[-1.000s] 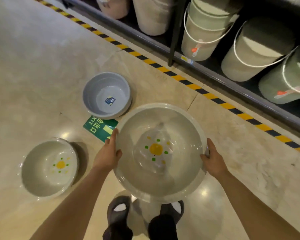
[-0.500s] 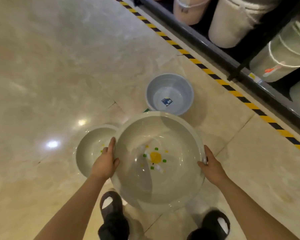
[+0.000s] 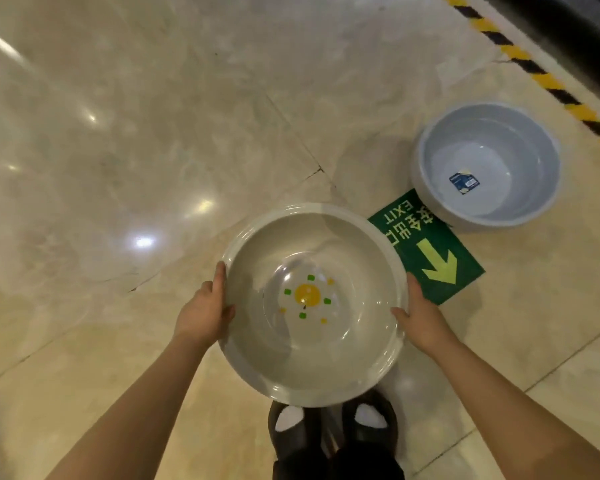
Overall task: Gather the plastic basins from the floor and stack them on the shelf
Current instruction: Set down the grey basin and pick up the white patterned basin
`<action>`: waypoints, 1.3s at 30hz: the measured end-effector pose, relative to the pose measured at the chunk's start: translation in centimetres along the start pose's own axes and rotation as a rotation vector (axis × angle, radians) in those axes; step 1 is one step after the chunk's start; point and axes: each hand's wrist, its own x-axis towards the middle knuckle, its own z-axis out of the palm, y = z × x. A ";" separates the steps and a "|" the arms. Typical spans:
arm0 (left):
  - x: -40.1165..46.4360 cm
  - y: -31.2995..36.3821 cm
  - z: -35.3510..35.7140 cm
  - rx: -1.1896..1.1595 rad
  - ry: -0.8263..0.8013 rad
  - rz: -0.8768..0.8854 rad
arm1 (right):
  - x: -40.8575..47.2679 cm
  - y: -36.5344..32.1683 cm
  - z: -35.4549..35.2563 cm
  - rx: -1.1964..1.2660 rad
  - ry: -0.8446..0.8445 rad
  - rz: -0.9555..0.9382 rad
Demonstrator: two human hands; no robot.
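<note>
Basin with the flower (image 3: 312,306) up off the floor | left hand (image 3: 203,311) and right hand (image 3: 421,322) hold its rim, one each side | blue basin (image 3: 487,168) sits on floor by green exit sign (image 3: 430,251) | none on shelf yet, I think

A glossy beige tiled floor (image 3: 153,133) carries a grey basin (image 3: 487,168), its near edge overlapping a green exit sticker (image 3: 430,258).

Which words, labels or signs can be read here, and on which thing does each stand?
"EXIT": green floor sticker with a yellow-green arrow, seen upside down.
Chinese characters beside it, same sticker: too blurred to read surely.
Small dark blue label inside the grey-blue plastic basin: too small to read.
</note>
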 end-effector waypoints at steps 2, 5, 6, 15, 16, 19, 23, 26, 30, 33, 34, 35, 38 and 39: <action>1.6 -1.2 3.0 0.027 -0.008 -0.008 | 2.2 0.5 2.2 0.002 0.089 -0.025; 3.5 -2.0 6.5 -0.002 0.000 -0.046 | 5.0 1.1 4.3 0.025 0.205 -0.100; 3.8 -2.2 7.4 -0.046 0.027 -0.075 | 5.7 1.4 4.7 0.013 0.211 -0.126; 2.4 -4.7 9.2 -0.046 0.022 -0.054 | 6.7 0.8 7.2 -0.461 0.034 -0.024; 2.2 -4.8 8.9 -0.006 0.011 -0.034 | 6.3 0.5 6.9 -0.517 0.011 -0.053; 1.3 -4.3 7.8 0.116 0.013 0.018 | 4.7 -0.4 5.8 -0.675 -0.020 -0.153; 0.5 -3.6 6.9 0.214 0.032 0.038 | 3.3 -0.8 4.4 -0.777 0.007 -0.195; 1.6 -4.0 7.3 0.225 0.054 0.000 | 3.9 -0.3 4.4 -0.782 0.038 -0.190; 3.8 -4.4 9.6 0.130 0.033 -0.080 | 6.3 1.0 6.1 -0.728 0.054 -0.174; 5.3 -4.8 11.9 -0.038 -0.023 -0.062 | 8.1 1.9 8.3 -0.681 0.041 -0.145; 5.6 -4.9 12.5 -0.106 -0.052 -0.047 | 8.6 2.2 8.9 -0.655 0.038 -0.132; 5.8 -5.0 13.0 -0.188 -0.068 -0.048 | 8.9 2.6 9.3 -0.625 0.043 -0.127; 5.7 -4.9 13.4 -0.357 -0.069 -0.089 | 9.1 3.2 9.6 -0.503 0.040 -0.110; 5.7 -4.8 13.4 -0.370 -0.078 -0.093 | 9.1 3.4 9.6 -0.462 0.024 -0.108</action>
